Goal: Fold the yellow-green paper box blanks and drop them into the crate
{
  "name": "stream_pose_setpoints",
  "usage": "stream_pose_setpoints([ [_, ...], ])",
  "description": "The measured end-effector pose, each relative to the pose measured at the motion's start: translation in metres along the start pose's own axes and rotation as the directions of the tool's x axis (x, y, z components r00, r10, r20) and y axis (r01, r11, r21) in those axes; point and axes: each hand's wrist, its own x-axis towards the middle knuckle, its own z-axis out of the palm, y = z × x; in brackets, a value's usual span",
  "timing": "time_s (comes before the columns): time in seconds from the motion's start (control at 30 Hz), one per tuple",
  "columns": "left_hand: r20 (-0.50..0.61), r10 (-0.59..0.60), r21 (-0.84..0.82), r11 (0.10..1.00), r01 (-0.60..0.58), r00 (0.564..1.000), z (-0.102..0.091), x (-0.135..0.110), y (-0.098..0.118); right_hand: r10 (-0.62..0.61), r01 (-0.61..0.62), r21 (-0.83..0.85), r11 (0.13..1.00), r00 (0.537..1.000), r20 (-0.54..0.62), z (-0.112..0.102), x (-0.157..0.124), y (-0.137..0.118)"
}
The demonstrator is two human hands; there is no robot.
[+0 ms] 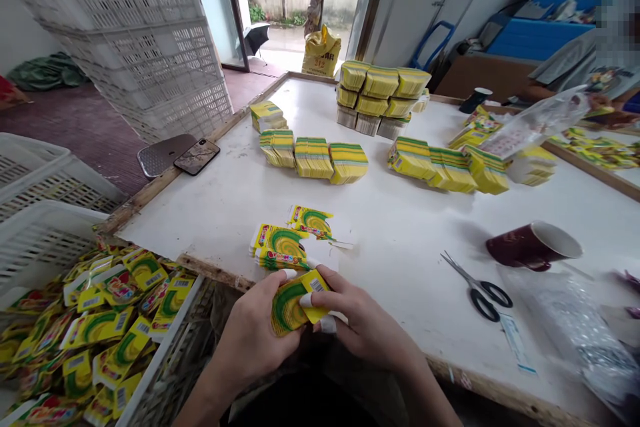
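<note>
My left hand (253, 333) and my right hand (357, 323) are both closed round a small stack of yellow-and-green printed packets (293, 303) at the near edge of the white table (400, 240). White finger cots cover some fingertips. Just beyond my hands lies a loose pile of the same packets (280, 247), with a single one (311, 220) behind it. To my left, a white crate (165, 340) is full of jumbled packets (100, 327).
Rows of bundled packets (313, 157) and a taller stack (380, 97) sit further back. Scissors (477, 287), a tipped maroon mug (533, 247) and clear plastic bags (580, 327) lie right. Two phones (197, 156) rest at the left edge. Another person's arm (570, 63) shows far right.
</note>
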Motion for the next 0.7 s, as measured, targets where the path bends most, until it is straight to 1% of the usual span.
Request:
stream_pose_setpoints([
  [0.03,0.011,0.0,-0.009,1.0,0.0,1.0,-0.001,0.002,0.0,-0.016,0.016,0.023,1.0,1.0,0.01,-0.004,0.001,-0.001],
  [0.07,0.007,-0.001,-0.013,1.0,0.001,1.0,0.0,0.003,0.001,-0.025,0.025,0.052,0.998,1.0,-0.006,-0.005,0.002,-0.002],
  [0.1,-0.011,-0.008,-0.017,1.0,0.008,1.0,0.001,0.004,0.001,-0.018,0.022,0.083,0.996,0.999,-0.047,-0.003,0.003,-0.001],
  [0.17,-0.054,-0.049,-0.065,0.997,0.045,0.997,0.004,0.003,0.002,0.029,-0.003,0.158,0.987,0.987,-0.16,0.008,0.003,0.001],
  [0.2,-0.063,-0.086,-0.127,0.989,0.077,0.994,0.006,0.001,0.002,0.059,-0.013,0.211,0.977,0.975,-0.214,0.016,0.003,0.003],
  [0.23,-0.064,-0.13,-0.224,0.968,0.113,0.989,0.007,-0.001,0.003,0.078,-0.005,0.284,0.959,0.965,-0.249,0.023,0.003,0.004],
  [0.27,-0.078,-0.183,-0.353,0.924,0.145,0.98,0.006,-0.003,0.003,0.091,0.013,0.359,0.933,0.958,-0.27,0.029,0.003,0.005],
  [0.3,-0.12,-0.242,-0.505,0.85,0.151,0.963,0.005,-0.004,0.002,0.097,0.035,0.424,0.905,0.953,-0.287,0.034,0.005,0.006],
  [0.33,-0.209,-0.311,-0.654,0.749,0.104,0.927,0.002,-0.004,0.001,0.105,0.053,0.46,0.886,0.944,-0.312,0.037,0.007,0.007],
  [0.37,-0.316,-0.399,-0.775,0.632,0.009,0.861,-0.003,-0.004,-0.001,0.118,0.055,0.452,0.89,0.931,-0.346,0.038,0.01,0.008],
  [0.4,-0.407,-0.503,-0.849,0.517,-0.111,0.763,-0.008,-0.003,-0.003,0.129,0.036,0.392,0.919,0.913,-0.387,0.038,0.015,0.01],
  [0.43,-0.481,-0.605,-0.869,0.427,-0.251,0.635,-0.013,0.0,-0.006,0.136,-0.014,0.279,0.96,0.895,-0.425,0.037,0.021,0.012],
  [0.47,-0.442,-0.694,-0.897,0.333,-0.291,0.568,-0.018,0.002,-0.009,0.136,-0.081,0.139,0.987,0.884,-0.448,0.035,0.027,0.015],
  [0.5,-0.385,-0.766,-0.918,0.258,-0.302,0.514,-0.021,0.004,-0.012,0.132,-0.146,0.004,0.989,0.881,-0.454,0.034,0.034,0.018],
  [0.53,-0.31,-0.815,-0.941,0.188,-0.282,0.491,-0.023,0.006,-0.014,0.13,-0.195,-0.104,0.975,0.887,-0.443,0.034,0.04,0.02],
  [0.57,-0.224,-0.841,-0.965,0.119,-0.236,0.492,-0.022,0.007,-0.016,0.134,-0.227,-0.177,0.958,0.895,-0.426,0.034,0.046,0.023],
  [0.6,-0.149,-0.851,-0.98,0.06,-0.19,0.503,-0.019,0.006,-0.016,0.14,-0.247,-0.218,0.944,0.9,-0.413,0.035,0.051,0.025],
  [0.67,-0.018,-0.841,-0.994,-0.042,-0.099,0.541,-0.009,0.004,-0.015,0.145,-0.257,-0.236,0.937,0.902,-0.407,0.038,0.057,0.027],
  [0.7,0.031,-0.834,-0.995,-0.08,-0.067,0.551,-0.004,0.002,-0.014,0.144,-0.259,-0.242,0.935,0.902,-0.407,0.039,0.059,0.027],
])
